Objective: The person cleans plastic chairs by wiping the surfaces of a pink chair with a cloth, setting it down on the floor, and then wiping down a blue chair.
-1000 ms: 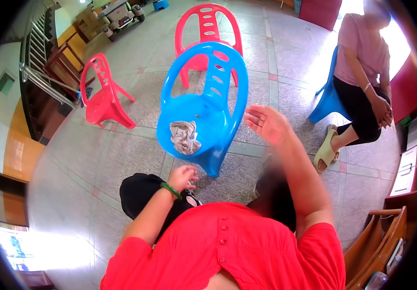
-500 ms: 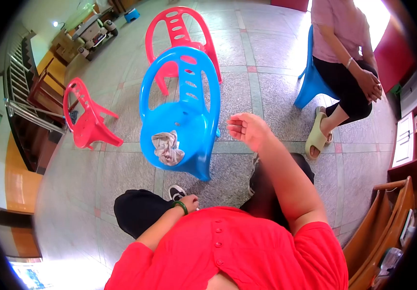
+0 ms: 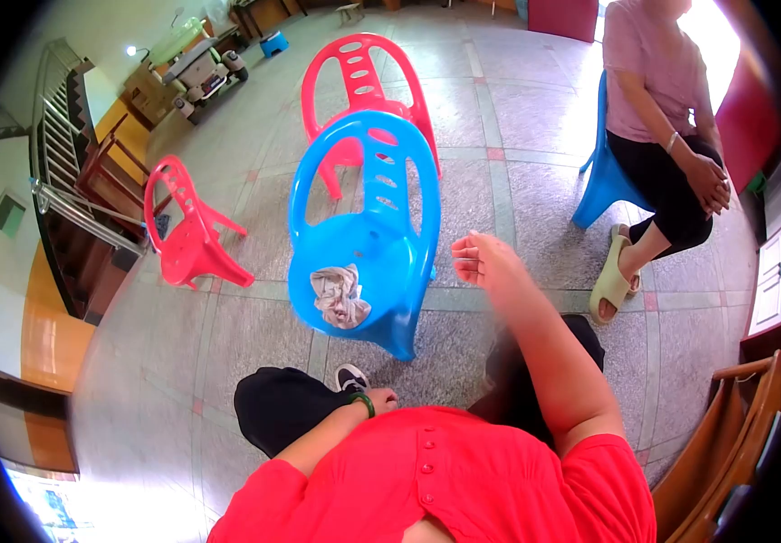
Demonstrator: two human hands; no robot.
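My right hand [image 3: 488,264] hovers just right of a blue plastic armchair [image 3: 359,235], its fingers loosely bent and nothing visible in it. On that chair's seat lies a crumpled pale grey cloth [image 3: 340,297], touched by neither hand. Low in front of my body, by my dark-trousered knee, is my left hand [image 3: 381,400]. Its fingers are curled in, partly hidden, with no object showing. A green bangle [image 3: 367,404] circles that wrist.
Behind the blue chair stands a red plastic chair [image 3: 363,77]; a smaller red chair [image 3: 189,237] is at left. At right, a person [image 3: 666,100] sits on another blue chair [image 3: 609,185], hands on one knee. A wooden piece of furniture [image 3: 725,425] stands near right.
The view has shifted, so the chairs and floor appear lower and further right. My right hand has turned slightly, showing less palm. The cloth stays on the seat.
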